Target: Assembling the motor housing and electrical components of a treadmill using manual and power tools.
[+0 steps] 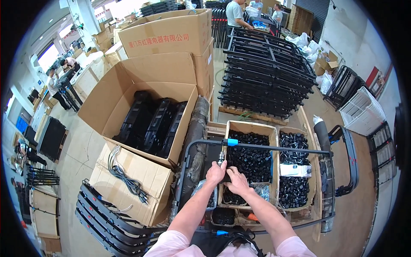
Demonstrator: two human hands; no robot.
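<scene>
Both hands meet at a power drill, its silver chuck (221,159) pointing away from me. My left hand (215,173) is closed around the front part just behind the chuck. Against it, my right hand (237,180) has its fingers curled over the dark body, which the hands mostly hide. Ahead of the chuck is a blue clip (232,142) on the far bar of a black tubular frame (278,148). That frame lies across bins of small parts, below and around my forearms. A second blue clip (222,233) sits on its near bar.
Bins of black caps (250,160) and black fittings (293,192) lie under the frame, a white packet (295,171) among them. Left stand an open carton (96,103) of black parts, a coiled cable (128,180) and curved black frames (98,222). Stacked frames (267,73) and people are beyond.
</scene>
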